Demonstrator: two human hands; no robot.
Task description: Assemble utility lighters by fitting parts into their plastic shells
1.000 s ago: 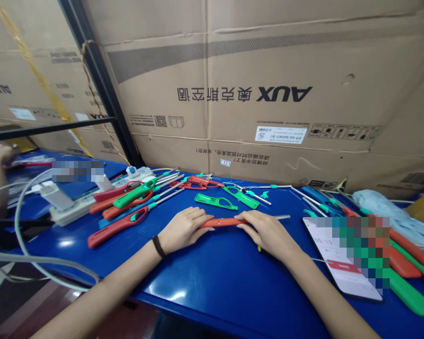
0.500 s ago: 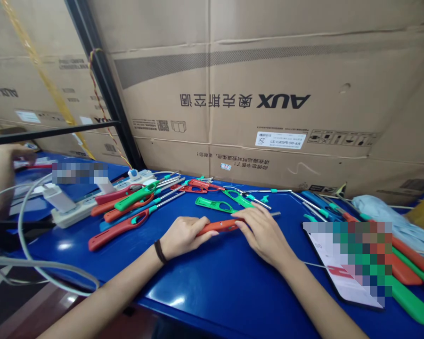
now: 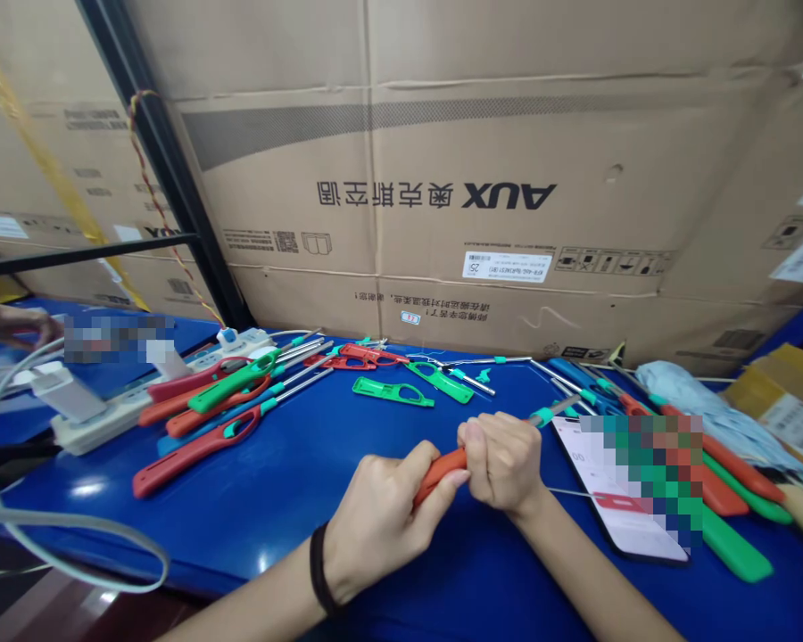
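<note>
Both my hands grip one long red stick lighter (image 3: 442, 467), lifted just off the blue table (image 3: 294, 499). My left hand (image 3: 384, 517) is closed round its handle end, a black band on the wrist. My right hand (image 3: 501, 459) is fisted round the front part; the teal collar and metal nozzle (image 3: 554, 409) stick out past it to the right. A phone (image 3: 625, 486) with a lit screen lies flat just right of my right hand.
Several red, green and blue lighters and loose green and red shells lie left and behind. More lighters lie at the right by a pale cloth (image 3: 709, 406). A white power strip (image 3: 113, 410) with cables sits left. Another person's hand (image 3: 6, 325) is far left. Cardboard boxes (image 3: 442, 178) wall the back.
The red lighter lay flat under both my hands; now both hands have closed round it, pulled it nearer and lifted it, nozzle tilted up to the right.
</note>
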